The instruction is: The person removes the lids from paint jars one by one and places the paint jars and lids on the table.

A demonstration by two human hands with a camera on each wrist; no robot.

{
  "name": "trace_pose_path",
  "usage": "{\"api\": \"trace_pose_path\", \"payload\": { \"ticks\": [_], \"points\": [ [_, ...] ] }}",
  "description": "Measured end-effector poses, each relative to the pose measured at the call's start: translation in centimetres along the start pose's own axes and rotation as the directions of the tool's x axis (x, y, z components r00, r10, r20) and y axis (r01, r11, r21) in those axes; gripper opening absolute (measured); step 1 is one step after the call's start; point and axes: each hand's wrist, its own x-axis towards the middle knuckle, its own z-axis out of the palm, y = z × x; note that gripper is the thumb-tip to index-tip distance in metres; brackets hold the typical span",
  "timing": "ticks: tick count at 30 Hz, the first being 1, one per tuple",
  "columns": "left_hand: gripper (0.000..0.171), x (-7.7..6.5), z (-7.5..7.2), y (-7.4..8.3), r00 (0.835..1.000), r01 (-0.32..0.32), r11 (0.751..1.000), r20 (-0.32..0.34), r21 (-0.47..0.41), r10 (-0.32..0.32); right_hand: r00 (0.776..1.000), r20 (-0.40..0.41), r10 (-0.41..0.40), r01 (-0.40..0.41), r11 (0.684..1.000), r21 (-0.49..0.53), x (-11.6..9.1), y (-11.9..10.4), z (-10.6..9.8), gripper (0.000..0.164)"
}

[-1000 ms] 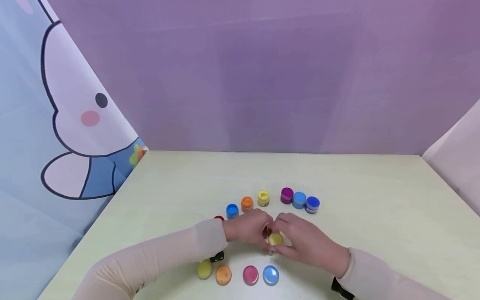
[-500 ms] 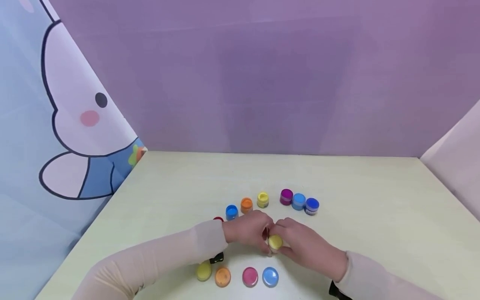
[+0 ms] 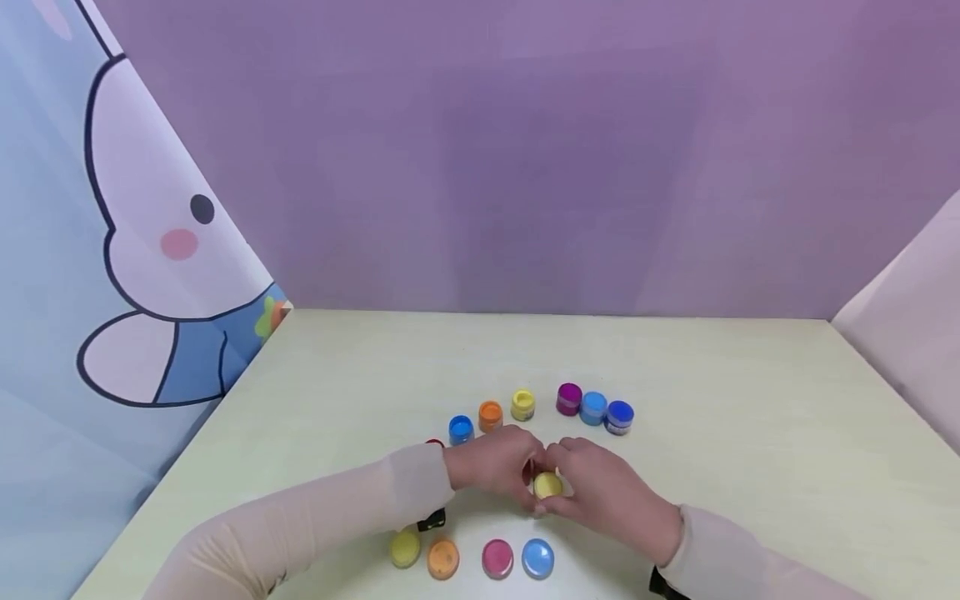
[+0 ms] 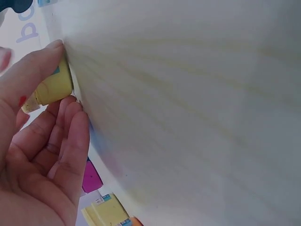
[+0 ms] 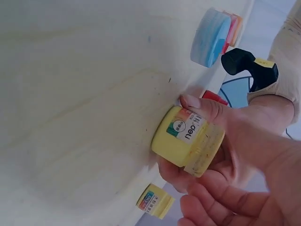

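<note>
Between both hands stands a small yellow paint jar (image 5: 176,136) with a printed label, at the middle of the table. My left hand (image 3: 498,458) grips its body, thumb on one side and fingertips on the other, low near the tabletop. The pale yellow lid (image 3: 548,485) shows from above in the head view. My right hand (image 3: 615,496) pinches this lid between thumb and fingers from the right. In the left wrist view, the left thumb (image 4: 51,52) covers part of the jar. The right hand's curled lower fingers (image 5: 225,202) show in the right wrist view.
Behind the hands stand blue (image 3: 461,429), orange (image 3: 491,415) and yellow (image 3: 522,404) paint jars. Purple (image 3: 569,398), light blue (image 3: 593,407) and dark blue (image 3: 619,417) ones stand right. Yellow (image 3: 405,548), orange (image 3: 443,558), pink (image 3: 497,558) and blue (image 3: 537,558) lids lie in front.
Half a second ago the right fingers stood slightly farther right and more of the lid showed; now they close around it again. The left hand stays on the jar.
</note>
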Motion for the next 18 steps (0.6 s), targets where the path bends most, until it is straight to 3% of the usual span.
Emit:
{"api": "trace_pose_path", "payload": {
  "ticks": [3, 9, 18],
  "points": [
    [0.028, 0.07, 0.11, 0.02, 1.000, 0.016, 1.000, -0.001, -0.007, -0.016, 1.000, -0.003, -0.024, 0.024, 1.000, -0.001, 0.07, -0.05, 0.03, 0.028],
    [0.028, 0.10, 0.26, -0.16, 1.000, 0.022, 1.000, -0.002, -0.006, -0.022, 0.998, 0.021, -0.051, 0.049, 0.994, 0.093, 0.08, 0.06, -0.20, 0.018],
    [0.028, 0.18, 0.12, -0.07, 1.000, 0.024, 1.000, 0.004, -0.013, -0.024, 0.996, 0.023, -0.085, 0.079, 0.981, 0.176, -0.33, 0.40, -0.41, 0.030]
  ]
}}
